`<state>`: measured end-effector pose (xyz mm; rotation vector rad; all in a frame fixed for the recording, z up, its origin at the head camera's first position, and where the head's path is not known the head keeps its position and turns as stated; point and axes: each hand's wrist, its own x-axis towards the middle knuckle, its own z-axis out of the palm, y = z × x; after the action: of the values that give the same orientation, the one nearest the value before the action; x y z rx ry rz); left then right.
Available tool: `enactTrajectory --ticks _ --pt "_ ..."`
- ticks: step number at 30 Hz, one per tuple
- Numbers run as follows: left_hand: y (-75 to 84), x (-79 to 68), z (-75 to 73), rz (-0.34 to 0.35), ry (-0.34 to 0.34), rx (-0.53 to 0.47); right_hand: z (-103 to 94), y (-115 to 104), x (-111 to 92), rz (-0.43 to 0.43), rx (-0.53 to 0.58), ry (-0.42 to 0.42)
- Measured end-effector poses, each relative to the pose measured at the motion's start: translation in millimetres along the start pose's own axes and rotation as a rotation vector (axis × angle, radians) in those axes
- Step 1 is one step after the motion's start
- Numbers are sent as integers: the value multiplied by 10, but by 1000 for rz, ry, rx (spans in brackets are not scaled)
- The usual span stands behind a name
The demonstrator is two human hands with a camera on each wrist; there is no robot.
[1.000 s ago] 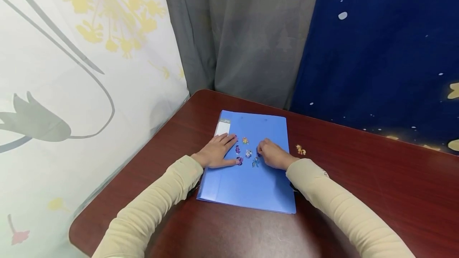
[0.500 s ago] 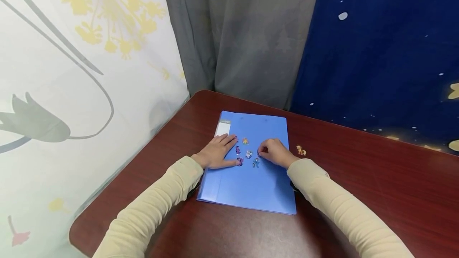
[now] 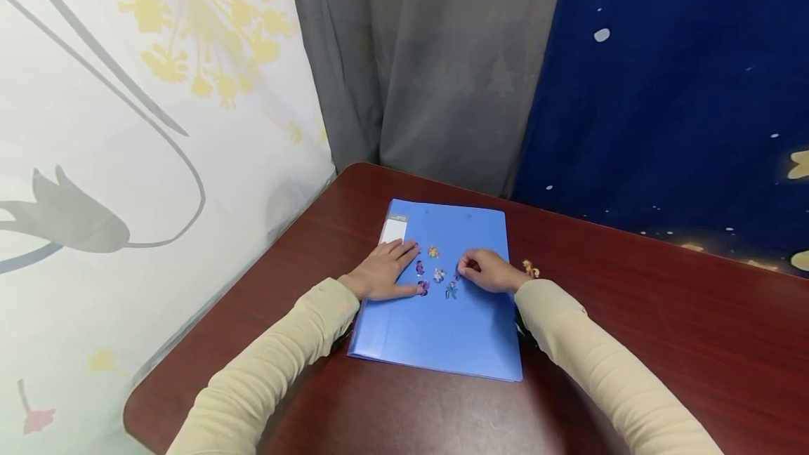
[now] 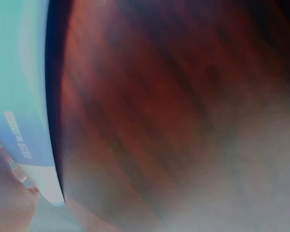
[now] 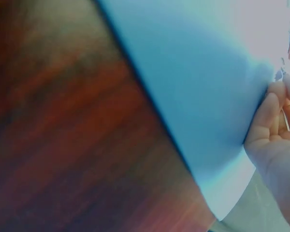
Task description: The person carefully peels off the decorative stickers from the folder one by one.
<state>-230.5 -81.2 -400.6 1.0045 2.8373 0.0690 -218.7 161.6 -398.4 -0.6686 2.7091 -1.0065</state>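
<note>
A blue folder (image 3: 442, 343) lies on the table with several small pony stickers on its cover. My left hand (image 3: 381, 271) rests flat on the folder's left side, fingers spread. Its thumb tip touches a purple pony sticker (image 3: 424, 287), and its fingertips reach another near the label. Between the hands are a white pony sticker (image 3: 439, 275), a yellow-orange pony sticker (image 3: 432, 251) and a blue pony sticker (image 3: 451, 290). My right hand (image 3: 489, 271) has curled fingers and pinches a small dark sticker (image 3: 456, 276) at the cover, mostly hidden by the fingertips.
An orange pony sticker (image 3: 529, 269) lies on the dark red table (image 3: 663, 300), right of the folder and beside the right wrist. A white patterned curtain (image 3: 240, 160) hangs along the left edge; grey and blue curtains (image 3: 663, 90) stand behind the table.
My right hand has shifted slightly right, and its fingertips have lifted a little, showing more of the small dark sticker. The left hand stays in place.
</note>
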Motion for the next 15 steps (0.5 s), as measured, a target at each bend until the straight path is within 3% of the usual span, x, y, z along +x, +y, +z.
enactTrajectory --ticks 9,15 --pt "15 -3 12 16 15 9 -67 82 -86 40 235 2" --pt "24 -34 -6 15 32 -6 -244 170 -202 43 248 47"
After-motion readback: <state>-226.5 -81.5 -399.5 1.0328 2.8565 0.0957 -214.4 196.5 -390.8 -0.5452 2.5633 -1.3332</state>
